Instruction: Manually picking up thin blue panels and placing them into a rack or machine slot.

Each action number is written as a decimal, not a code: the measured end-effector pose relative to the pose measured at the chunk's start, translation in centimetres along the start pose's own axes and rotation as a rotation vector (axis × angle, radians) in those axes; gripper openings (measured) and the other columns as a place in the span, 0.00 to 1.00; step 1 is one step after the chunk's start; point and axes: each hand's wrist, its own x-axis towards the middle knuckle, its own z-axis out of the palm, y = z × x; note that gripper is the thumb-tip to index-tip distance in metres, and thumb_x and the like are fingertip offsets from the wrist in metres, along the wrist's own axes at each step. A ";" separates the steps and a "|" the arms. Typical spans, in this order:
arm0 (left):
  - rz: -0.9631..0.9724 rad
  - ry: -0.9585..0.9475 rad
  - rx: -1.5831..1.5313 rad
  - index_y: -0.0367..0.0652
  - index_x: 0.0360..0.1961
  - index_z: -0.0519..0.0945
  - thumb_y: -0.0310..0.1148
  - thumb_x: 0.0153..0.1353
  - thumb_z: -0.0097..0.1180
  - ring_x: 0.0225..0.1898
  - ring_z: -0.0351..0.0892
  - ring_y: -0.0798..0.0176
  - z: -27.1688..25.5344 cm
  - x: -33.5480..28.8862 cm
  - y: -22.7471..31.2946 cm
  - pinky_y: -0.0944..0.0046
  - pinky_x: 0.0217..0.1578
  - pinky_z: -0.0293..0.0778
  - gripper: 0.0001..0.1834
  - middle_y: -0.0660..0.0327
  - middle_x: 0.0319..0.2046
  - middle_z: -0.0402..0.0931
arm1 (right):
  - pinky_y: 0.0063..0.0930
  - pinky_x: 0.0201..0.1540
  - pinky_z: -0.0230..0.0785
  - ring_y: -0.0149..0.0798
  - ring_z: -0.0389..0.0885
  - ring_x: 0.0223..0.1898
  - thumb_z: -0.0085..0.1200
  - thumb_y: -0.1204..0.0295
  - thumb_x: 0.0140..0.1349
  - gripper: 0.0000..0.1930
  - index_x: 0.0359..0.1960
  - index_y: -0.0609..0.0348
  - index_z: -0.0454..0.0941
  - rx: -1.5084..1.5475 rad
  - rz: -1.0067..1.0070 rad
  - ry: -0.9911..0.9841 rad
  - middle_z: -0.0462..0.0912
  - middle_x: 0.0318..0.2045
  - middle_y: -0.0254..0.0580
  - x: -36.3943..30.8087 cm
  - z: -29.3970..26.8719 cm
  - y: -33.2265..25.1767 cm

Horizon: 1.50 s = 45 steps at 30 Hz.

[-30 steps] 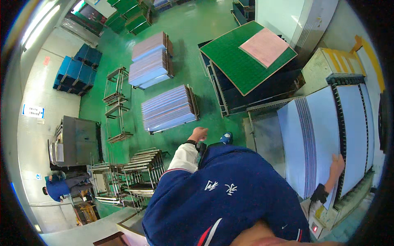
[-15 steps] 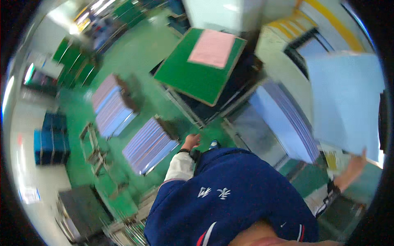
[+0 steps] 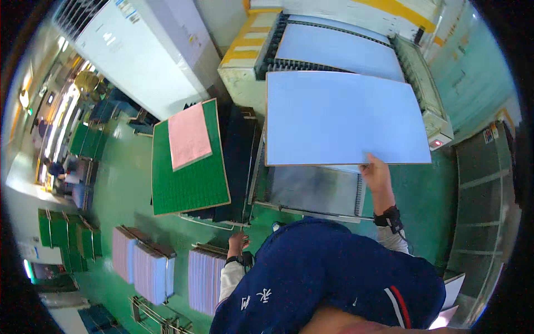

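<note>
My right hand (image 3: 378,173) grips the near edge of a large light-blue panel (image 3: 339,114), its thumb on the upper face and its other fingers hidden beneath. The panel is held out flat in front of me, its far side overlapping the near end of a roller conveyor (image 3: 270,58). On that conveyor rest other light-blue panels (image 3: 339,49). Low at my left side hangs my left hand (image 3: 238,242), empty, with its fingers loosely bent and apart. It is nearest to a rack of upright panels (image 3: 207,278).
A green board (image 3: 189,181) with a pink sheet (image 3: 189,136) on it lies atop a dark cart at left. A grey metal-topped cart (image 3: 311,190) stands under the held panel. More racked panels (image 3: 151,273) are at lower left. A tall white cabinet (image 3: 139,50) rises behind.
My view has turned to the right, bringing the conveyor into sight. The light-blue panel, still in my right hand, now lies flat ahead of me. My left hand stays low at my side.
</note>
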 end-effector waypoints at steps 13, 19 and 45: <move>-0.139 0.077 -0.027 0.44 0.43 0.68 0.44 0.56 0.53 0.23 0.77 0.58 1.1 -1.2 -0.4 0.64 0.18 0.73 0.19 0.55 0.33 0.75 | 0.35 0.47 0.67 0.39 0.74 0.41 0.50 0.66 0.59 0.09 0.38 0.56 0.71 0.061 0.204 0.026 0.76 0.37 0.39 3.6 1.0 2.2; 0.471 -0.080 0.508 0.46 0.38 0.69 0.46 0.57 0.51 0.25 0.76 0.56 -2.7 -0.1 -5.1 0.61 0.19 0.73 0.16 0.56 0.29 0.75 | 0.33 0.40 0.68 0.39 0.74 0.37 0.51 0.61 0.59 0.15 0.38 0.62 0.71 -0.048 0.289 -0.018 0.76 0.35 0.45 5.1 3.2 2.0; 0.347 0.120 0.397 0.40 0.33 0.73 0.43 0.60 0.47 0.26 0.77 0.61 3.0 -8.3 -3.3 0.65 0.20 0.73 0.16 0.59 0.26 0.75 | 0.28 0.38 0.69 0.35 0.76 0.33 0.51 0.64 0.58 0.14 0.36 0.63 0.72 0.007 0.233 -0.010 0.78 0.32 0.44 11.8 2.7 0.2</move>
